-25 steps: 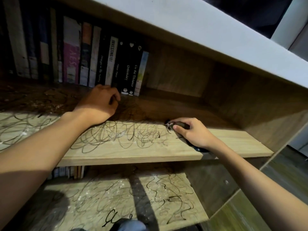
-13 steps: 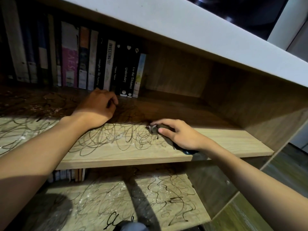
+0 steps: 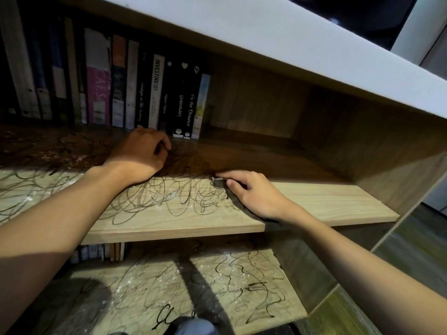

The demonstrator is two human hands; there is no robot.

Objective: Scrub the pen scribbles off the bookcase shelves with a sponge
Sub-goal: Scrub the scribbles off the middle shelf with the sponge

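Black pen scribbles (image 3: 169, 201) cover the left and middle of the upper wooden shelf (image 3: 326, 204). My right hand (image 3: 254, 194) presses a dark sponge (image 3: 219, 183) flat on the shelf at the right end of the scribbles; only the sponge's tip shows beyond my fingertips. My left hand (image 3: 140, 158) rests on the shelf farther back with its fingers curled under, holding nothing that I can see. The lower shelf (image 3: 285, 310) carries more scribbles (image 3: 217, 286) and white specks.
A row of upright books (image 3: 154, 93) stands at the back left of the upper shelf. The bookcase's side wall (image 3: 387, 153) closes the right end. A thick white top board (image 3: 266, 44) hangs overhead. More book spines (image 3: 96, 252) show under the upper shelf.
My right hand has slid the sponge leftward along the upper shelf, further into the scribbles. My left hand has stayed in place.
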